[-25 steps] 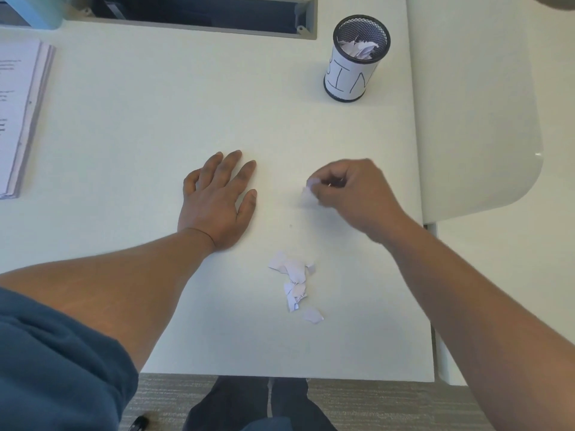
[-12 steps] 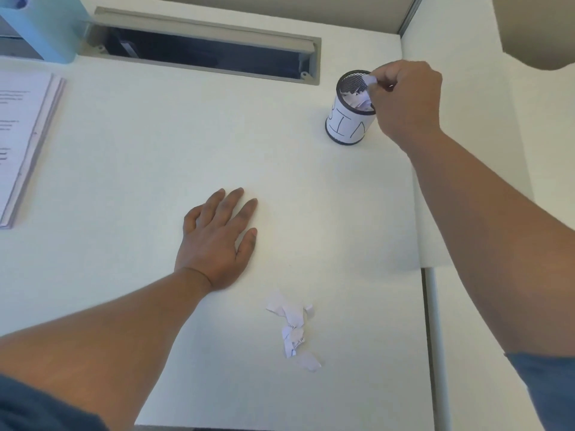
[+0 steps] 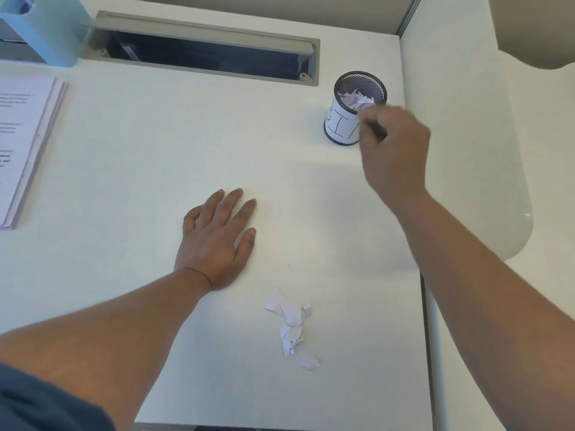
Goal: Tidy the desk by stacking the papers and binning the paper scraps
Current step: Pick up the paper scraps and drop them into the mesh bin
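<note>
Scraps (image 3: 291,329) of torn paper lie in a loose cluster on the white worktop (image 3: 140,144), at about 5 o'clock from the left hand (image 3: 217,241) and apart from it. Left hand rests palm down, fingers straight and slightly spread, holding nothing. Right hand (image 3: 393,154) is raised at the near rim of the mesh bin (image 3: 348,119), fingers curled inward; blurred, so whether anything is pinched cannot be told. Bin stands upright at 1 o'clock on the worktop, white crumpled paper inside. Paper stack (image 3: 25,144) sits at 9 o'clock, by the left edge.
</note>
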Demonstrator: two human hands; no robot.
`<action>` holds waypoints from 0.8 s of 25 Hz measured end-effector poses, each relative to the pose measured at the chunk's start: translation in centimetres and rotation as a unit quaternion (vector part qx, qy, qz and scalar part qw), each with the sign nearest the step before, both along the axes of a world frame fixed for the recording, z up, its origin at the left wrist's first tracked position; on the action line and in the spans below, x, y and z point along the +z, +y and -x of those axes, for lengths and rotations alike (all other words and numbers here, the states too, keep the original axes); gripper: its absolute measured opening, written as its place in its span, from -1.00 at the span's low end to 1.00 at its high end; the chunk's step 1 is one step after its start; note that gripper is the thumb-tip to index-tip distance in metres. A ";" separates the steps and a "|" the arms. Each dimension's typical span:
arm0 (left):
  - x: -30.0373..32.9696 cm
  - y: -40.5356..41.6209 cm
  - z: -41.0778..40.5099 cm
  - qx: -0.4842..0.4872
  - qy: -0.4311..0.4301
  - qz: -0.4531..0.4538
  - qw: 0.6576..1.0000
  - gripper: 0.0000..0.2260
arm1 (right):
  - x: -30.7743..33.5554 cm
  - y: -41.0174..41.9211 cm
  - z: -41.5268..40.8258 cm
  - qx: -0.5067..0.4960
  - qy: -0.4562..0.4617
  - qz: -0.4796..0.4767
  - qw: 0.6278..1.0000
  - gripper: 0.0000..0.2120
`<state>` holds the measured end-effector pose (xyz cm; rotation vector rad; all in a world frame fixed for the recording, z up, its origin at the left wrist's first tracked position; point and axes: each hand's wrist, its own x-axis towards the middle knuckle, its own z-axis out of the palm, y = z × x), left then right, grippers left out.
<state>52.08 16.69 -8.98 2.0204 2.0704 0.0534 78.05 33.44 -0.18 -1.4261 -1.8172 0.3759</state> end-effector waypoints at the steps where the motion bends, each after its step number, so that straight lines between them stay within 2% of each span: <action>1: 0.0 0.0 0.0 0.000 -0.001 0.001 1.000 -0.49 | -0.4 -2.4 0.2 0.022 -0.005 0.039 0.999 -0.84; 3: 0.0 0.0 0.0 0.000 -0.002 0.004 1.000 -0.49 | -1.5 -6.9 0.1 0.092 -0.028 0.186 0.978 -0.82; 5: 0.0 0.0 -0.1 0.001 -0.002 0.003 1.000 -0.49 | -1.9 -10.9 -0.1 0.157 -0.070 0.344 0.923 -0.77; 7: 0.0 -0.1 -0.1 0.001 -0.001 0.004 1.000 -0.49 | -2.1 -13.9 -0.5 0.201 -0.112 0.412 0.881 -0.71; 10: -0.1 0.0 0.0 0.001 -0.004 0.005 1.000 -0.48 | -2.3 -16.7 -0.7 0.244 -0.158 0.446 0.846 -0.53; 13: -0.2 -0.1 0.0 0.002 -0.005 0.003 1.000 -0.47 | -2.4 -18.2 -0.5 0.279 -0.180 0.436 0.837 -0.44; 15: -0.3 -0.1 0.0 0.004 -0.004 0.004 1.000 -0.46 | -2.4 -19.0 -0.2 0.298 -0.213 0.406 0.837 -0.50; 17: -0.3 0.0 0.0 0.003 -0.006 0.002 1.000 -0.46 | -2.5 -19.6 0.2 0.306 -0.233 0.380 0.841 -0.66; 20: -0.3 0.0 0.0 0.005 -0.001 0.002 1.000 -0.46 | -3.1 -20.3 0.5 0.303 -0.224 0.350 0.858 -0.86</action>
